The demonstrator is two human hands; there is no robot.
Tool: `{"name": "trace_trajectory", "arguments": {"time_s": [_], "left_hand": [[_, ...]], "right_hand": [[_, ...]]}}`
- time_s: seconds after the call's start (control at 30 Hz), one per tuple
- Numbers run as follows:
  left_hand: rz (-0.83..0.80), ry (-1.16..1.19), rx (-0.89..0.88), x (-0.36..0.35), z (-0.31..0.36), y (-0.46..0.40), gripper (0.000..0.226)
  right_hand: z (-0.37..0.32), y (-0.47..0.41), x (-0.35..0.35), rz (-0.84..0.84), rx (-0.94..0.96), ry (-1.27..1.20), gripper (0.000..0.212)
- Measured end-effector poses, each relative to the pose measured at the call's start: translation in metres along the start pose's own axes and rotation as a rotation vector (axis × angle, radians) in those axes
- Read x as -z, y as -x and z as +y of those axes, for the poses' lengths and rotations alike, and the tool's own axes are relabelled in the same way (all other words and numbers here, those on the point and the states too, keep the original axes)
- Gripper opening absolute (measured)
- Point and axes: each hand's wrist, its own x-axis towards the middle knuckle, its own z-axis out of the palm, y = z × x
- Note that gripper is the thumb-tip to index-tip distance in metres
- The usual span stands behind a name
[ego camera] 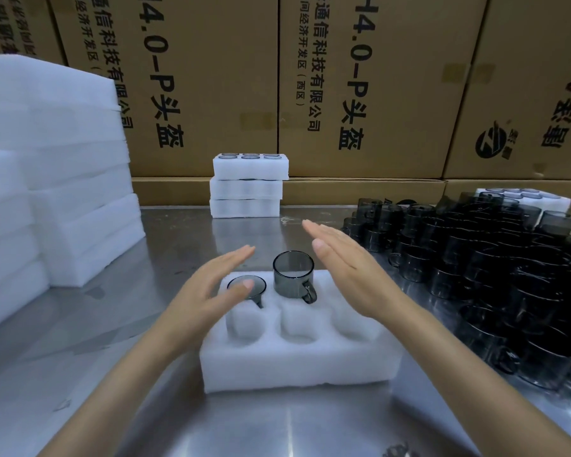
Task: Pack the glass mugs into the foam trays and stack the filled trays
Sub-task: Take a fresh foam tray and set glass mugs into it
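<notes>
Head view: a foam tray (pixel 297 361) lies on the steel table (pixel 96 374) near its front edge, two smoked glass mugs (pixel 293 273) in its far pockets. Left hand (pixel 208 296) and right hand (pixel 346 265) hover flat and released, grasping nothing. Loose mugs (pixel 491 265) crowd the right edge; three filled trays (pixel 248 186) stand stacked at the back edge.

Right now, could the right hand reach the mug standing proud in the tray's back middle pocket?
Probably yes: the right hand, open and empty, hovers just right of the raised mug, with nothing between them.

left hand (pixel 211 291) and right hand (pixel 346 268) flat, empty, fingers straight.
</notes>
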Motion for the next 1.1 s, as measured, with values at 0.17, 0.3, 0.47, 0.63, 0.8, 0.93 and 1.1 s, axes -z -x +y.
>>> {"name": "trace_trajectory", "arguments": {"time_s": [0.17, 0.3, 0.47, 0.63, 0.8, 0.93, 1.1], "left_hand": [[-0.241, -0.405, -0.172, -0.016, 0.019, -0.002, 0.061], [-0.321, -0.522, -0.152, -0.017, 0.018, 0.000, 0.062], [-0.384, -0.632, -0.148, -0.020, 0.018, -0.001, 0.070], [-0.445, -0.603, -0.097, -0.024, 0.016, -0.004, 0.069], [-0.448, -0.594, -0.071, -0.023, 0.016, -0.006, 0.062], [-0.405, -0.618, -0.084, -0.025, 0.015, -0.003, 0.064], [-0.116, -0.272, -0.088, -0.027, 0.011, 0.006, 0.046]], "right_hand": [[0.006, 0.010, 0.000, -0.177, 0.089, 0.300, 0.047], [0.003, 0.011, 0.000, -0.222, 0.082, 0.358, 0.048], [0.005, 0.013, 0.001, -0.276, -0.002, 0.286, 0.048], [0.011, 0.012, -0.003, -0.375, -0.088, 0.384, 0.049], [0.012, 0.013, -0.006, -0.428, -0.044, 0.460, 0.051], [0.010, 0.016, -0.007, -0.407, -0.036, 0.461, 0.050], [0.017, 0.016, -0.008, -0.150, -0.028, 0.271, 0.045]]}}
